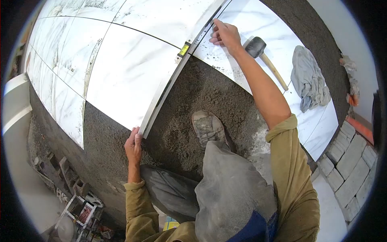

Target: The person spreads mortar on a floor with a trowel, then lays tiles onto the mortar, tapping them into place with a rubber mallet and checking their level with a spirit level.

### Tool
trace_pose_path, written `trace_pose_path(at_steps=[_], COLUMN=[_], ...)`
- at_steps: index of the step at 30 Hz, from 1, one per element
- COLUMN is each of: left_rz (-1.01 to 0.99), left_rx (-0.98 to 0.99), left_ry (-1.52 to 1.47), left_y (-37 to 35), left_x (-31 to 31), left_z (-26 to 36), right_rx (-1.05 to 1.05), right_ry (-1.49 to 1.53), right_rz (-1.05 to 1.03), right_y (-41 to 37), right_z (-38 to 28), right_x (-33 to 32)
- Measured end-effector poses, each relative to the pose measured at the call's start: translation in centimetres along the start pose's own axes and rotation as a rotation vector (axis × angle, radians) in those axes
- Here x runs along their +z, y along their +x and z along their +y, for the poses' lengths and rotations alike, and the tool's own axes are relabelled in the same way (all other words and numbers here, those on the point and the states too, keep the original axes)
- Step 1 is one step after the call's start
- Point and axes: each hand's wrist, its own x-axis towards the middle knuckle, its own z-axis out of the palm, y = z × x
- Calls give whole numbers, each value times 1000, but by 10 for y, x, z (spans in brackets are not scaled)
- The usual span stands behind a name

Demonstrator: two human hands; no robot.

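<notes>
A long metal straightedge [161, 93] runs diagonally along the edge of the white marble-patterned tiles [133, 68]. Set against it is a small spirit level vial [184, 49], yellow-green. My left hand [133, 146] grips the straightedge's near end, thumb and fingers at the tile corner. Farther up, my right hand [226, 35] hovers over another white tile beside the bar, index finger stretched toward it and the other fingers loosely bent, holding nothing. A rubber mallet [255, 47] with a wooden handle lies on that tile, just right of my right forearm.
A crumpled grey cloth [308, 76] rests on the right-hand tiles. Dark loose mortar [181, 121] fills the gap around my shoe [208, 128]. Grey blocks [350, 161] are stacked at right, near a wall. Assorted items [82, 209] clutter the lower left.
</notes>
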Motion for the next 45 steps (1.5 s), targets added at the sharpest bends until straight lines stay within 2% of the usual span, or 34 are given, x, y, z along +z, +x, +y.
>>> trace_pose_path(at_steps=[8,11,13,15,16,17,18,20,21,22,23,24,25,26,27,28,29,30,31,32,34,36,40,42,44,45], left_rz=[-4,-19,-84,74,143,167,177,215,183,147,158,161,164,113,85,60,72,48,23,34,-122,-147,-77,-87,-49,-28], left_rx=[14,90,180,312,350,298,256,239,196,161,164,165,134,206,279,358,355,469,580,573,493,424,316,337,287,280], left_ry=[77,222,473,421,423,302,173,159,42,-75,-96,-113,-236,-267,-405,-539,-547,-477,-407,-420,-297,-290,-189,-134,-138,-156], left_y=[4,16,26,30,31,29,25,13,5,-3,-9,-15,-23,-24,-26,-27,-29,-30,-32,-33,-36,-35,-44,-51,-59,-61], left_x=[-6,-3,3,19,22,23,25,32,39,50,63,74,81,83,91,95,95,94,93,92,88,77,49,33,19,14], left_z=[13,43,52,36,38,48,61,83,95,106,115,125,140,149,155,157,155,153,150,145,130,122,117,113,106,103], right_rx=[3,-10,32,-36,-219,-216,-54,98,72,26,51,-94,-223,-346,-57,-21,-67,-313,-479,-436,-638,-666,-719,-821,-612,-672], right_ry=[-16,-42,-49,-62,-361,-381,-301,-75,-302,-429,-189,-147,-289,-423,-73,-65,-156,-358,-458,-482,-798,-957,-1054,-1091,-1152,-1170], right_rz=[29,22,-2,-30,-197,-217,-141,-463,-479,-489,-527,-516,-367,-216,-251,-248,-207,-84,-93,-172,-111,-101,-63,4,-42,-21], right_y=[-4,-9,3,-11,-5,-34,-71,-151,-193,-214,-245,-253,-247,-241,-242,-233,-214,-187,-141,-140,-85,-63,-42,-22,-35,-31], right_z=[-3,-9,2,-1,18,13,15,20,3,29,17,35,43,44,7,-13,-22,-18,1,-27,-6,-10,-5,12,-5,-1], right_x=[2,3,3,8,-3,9,24,42,58,67,81,88,95,101,106,103,98,92,74,71,45,32,22,13,25,26])
